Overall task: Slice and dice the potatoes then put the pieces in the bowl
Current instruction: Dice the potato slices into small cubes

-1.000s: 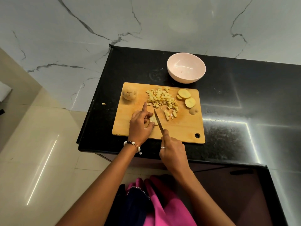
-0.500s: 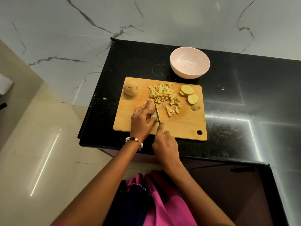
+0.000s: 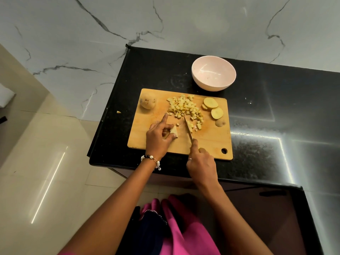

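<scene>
— Hands?
— Left hand (image 3: 159, 138) pinches a potato piece (image 3: 173, 132) on the cutting board (image 3: 209, 142), forefinger stretched out. Right hand (image 3: 201, 162) grips the knife (image 3: 188, 128), blade just right of that piece.
— Potatoes?
— Diced cubes (image 3: 185, 109) heaped mid-board, slices (image 3: 213, 107) at the right, a whole potato (image 3: 147, 103) far left. The bowl (image 3: 213, 75) stands on the counter (image 3: 276, 115) behind the board.
</scene>
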A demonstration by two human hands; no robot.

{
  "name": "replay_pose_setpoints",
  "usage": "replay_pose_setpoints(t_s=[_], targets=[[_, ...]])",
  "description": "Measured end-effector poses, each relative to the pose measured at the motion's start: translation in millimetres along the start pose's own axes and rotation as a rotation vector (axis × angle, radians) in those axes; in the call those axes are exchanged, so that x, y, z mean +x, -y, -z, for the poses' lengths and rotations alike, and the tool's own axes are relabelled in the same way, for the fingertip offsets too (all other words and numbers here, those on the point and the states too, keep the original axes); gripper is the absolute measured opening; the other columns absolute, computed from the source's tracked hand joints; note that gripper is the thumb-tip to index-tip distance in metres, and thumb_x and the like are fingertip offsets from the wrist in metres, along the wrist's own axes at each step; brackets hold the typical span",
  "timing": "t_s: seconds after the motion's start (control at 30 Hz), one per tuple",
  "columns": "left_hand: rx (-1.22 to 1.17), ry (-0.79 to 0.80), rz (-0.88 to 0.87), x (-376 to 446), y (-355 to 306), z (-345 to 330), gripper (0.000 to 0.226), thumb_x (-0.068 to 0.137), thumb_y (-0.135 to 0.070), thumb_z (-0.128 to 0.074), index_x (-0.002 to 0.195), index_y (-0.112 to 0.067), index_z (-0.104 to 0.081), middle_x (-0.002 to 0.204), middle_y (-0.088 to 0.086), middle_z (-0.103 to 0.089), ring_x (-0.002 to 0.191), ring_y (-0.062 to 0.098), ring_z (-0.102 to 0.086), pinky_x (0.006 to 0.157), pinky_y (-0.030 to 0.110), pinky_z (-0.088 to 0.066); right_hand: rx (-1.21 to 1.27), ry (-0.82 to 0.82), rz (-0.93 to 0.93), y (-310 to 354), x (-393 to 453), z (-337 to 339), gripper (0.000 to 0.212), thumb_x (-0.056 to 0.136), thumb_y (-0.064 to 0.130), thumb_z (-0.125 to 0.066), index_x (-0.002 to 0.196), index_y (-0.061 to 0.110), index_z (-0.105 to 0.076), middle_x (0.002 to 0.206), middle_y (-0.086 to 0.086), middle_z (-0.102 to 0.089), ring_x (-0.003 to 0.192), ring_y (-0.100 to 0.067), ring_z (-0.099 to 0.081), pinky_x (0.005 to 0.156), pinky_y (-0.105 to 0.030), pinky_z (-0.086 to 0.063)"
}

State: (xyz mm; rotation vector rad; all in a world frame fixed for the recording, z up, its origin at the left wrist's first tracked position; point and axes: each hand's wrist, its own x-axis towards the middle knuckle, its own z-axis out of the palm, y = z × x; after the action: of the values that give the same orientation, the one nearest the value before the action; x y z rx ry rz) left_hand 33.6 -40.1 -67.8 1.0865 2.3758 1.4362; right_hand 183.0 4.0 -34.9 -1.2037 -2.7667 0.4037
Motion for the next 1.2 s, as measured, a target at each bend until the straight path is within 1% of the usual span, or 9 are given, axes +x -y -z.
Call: replay_pose_setpoints(t_s=[0.13,0.37,0.5,0.67,0.83,0.93,1.03,1.1,1.2], targets=[[-0.070,0.046,0.053,2.6,3.1,7.5,0.082,0.069,-0.009,-0.081,0.140,-0.018,-0.042,0.102,-0.005,-0.069,0.085,0.009,-0.057,0.081,0.010,-0.047,0.083,-0.001,0.036,3.3,-6.1,-4.0,0.051,0.096,0.014,-0.038,0.146,0.005,-0.029,0.092,-0.019,-0.062,0.078,-0.039,-0.058,0.058,-0.036,-0.032],[0.070,0.016,-0.053,-1.8,1.8,7.9,0.076,0.072,-0.012,-0.078,0.140,-0.017,-0.043,0.101,-0.005,-0.069,0.090,0.013,-0.051,0.077,0.010,-0.040,0.171,0.042,0.034,21.0,-13.0,-7.4,0.052,0.097,0.013,-0.036,0.147,0.006,-0.025,0.100,-0.017,-0.063,0.087,-0.035,-0.058,0.065,-0.035,-0.035],[0.077,-0.011,-0.040,-1.8,0.4,6.4,0.076,0.072,-0.012,-0.078,0.139,-0.017,-0.044,0.097,-0.004,-0.072,0.088,0.014,-0.055,0.077,0.022,-0.049,0.140,0.062,-0.003,26.2,-8.5,-10.8,0.050,0.097,0.015,-0.034,0.145,0.007,-0.024,0.100,-0.016,-0.061,0.084,-0.035,-0.058,0.061,-0.033,-0.032],[0.052,-0.004,-0.021,0.9,-1.9,6.5,0.072,0.072,-0.012,-0.078,0.136,-0.017,-0.048,0.092,-0.003,-0.073,0.086,0.015,-0.056,0.078,0.018,-0.045,0.089,0.089,0.000,37.7,-13.7,-9.7,0.056,0.093,0.007,-0.035,0.146,0.000,-0.019,0.099,-0.020,-0.061,0.082,-0.037,-0.060,0.059,-0.033,-0.033],[0.056,0.034,-0.007,5.5,-0.3,8.5,0.071,0.073,-0.015,-0.078,0.137,-0.020,-0.047,0.091,-0.003,-0.073,0.087,0.017,-0.059,0.082,0.030,-0.050,-0.111,0.055,0.005,52.5,-7.0,-11.6,0.061,0.062,-0.007,-0.070,0.121,-0.015,-0.053,0.056,-0.018,-0.056,0.034,-0.028,-0.049,0.037,-0.024,-0.022],[0.064,0.026,-0.003,4.6,-1.8,9.6,0.070,0.072,-0.015,-0.079,0.136,-0.020,-0.048,0.083,-0.009,-0.069,0.084,0.015,-0.056,0.080,0.020,-0.046,-0.111,0.033,0.043,48.1,-10.9,-8.9,0.065,0.052,-0.006,-0.076,0.115,-0.013,-0.059,0.051,-0.015,-0.053,0.028,-0.023,-0.043,0.034,-0.022,-0.018],[0.065,0.026,-0.030,3.9,-0.5,7.7,0.069,0.073,-0.016,-0.079,0.135,-0.022,-0.049,0.087,-0.007,-0.071,0.086,0.015,-0.055,0.079,0.024,-0.049,-0.134,0.030,0.026,39.3,-23.1,-10.4,0.066,0.053,-0.008,-0.077,0.116,-0.011,-0.059,0.053,-0.013,-0.052,0.028,-0.022,-0.043,0.031,-0.023,-0.021],[0.066,0.030,-0.021,3.8,1.0,6.3,0.070,0.073,-0.016,-0.079,0.135,-0.022,-0.049,0.091,-0.005,-0.072,0.086,0.013,-0.053,0.077,0.012,-0.044,-0.172,0.060,0.006,33.8,-26.3,-9.3,0.066,0.062,-0.006,-0.074,0.124,-0.010,-0.053,0.060,-0.015,-0.055,0.034,-0.025,-0.049,0.033,-0.027,-0.027],[0.072,0.042,-0.010,3.8,0.9,6.8,0.073,0.072,-0.016,-0.079,0.137,-0.023,-0.047,0.093,-0.005,-0.073,0.087,0.010,-0.050,0.074,0.002,-0.036,-0.127,0.074,0.021,24.0,-14.2,-2.9,0.059,0.093,0.005,-0.040,0.147,-0.002,-0.016,0.101,-0.019,-0.059,0.076,-0.033,-0.063,0.056,-0.034,-0.037]])
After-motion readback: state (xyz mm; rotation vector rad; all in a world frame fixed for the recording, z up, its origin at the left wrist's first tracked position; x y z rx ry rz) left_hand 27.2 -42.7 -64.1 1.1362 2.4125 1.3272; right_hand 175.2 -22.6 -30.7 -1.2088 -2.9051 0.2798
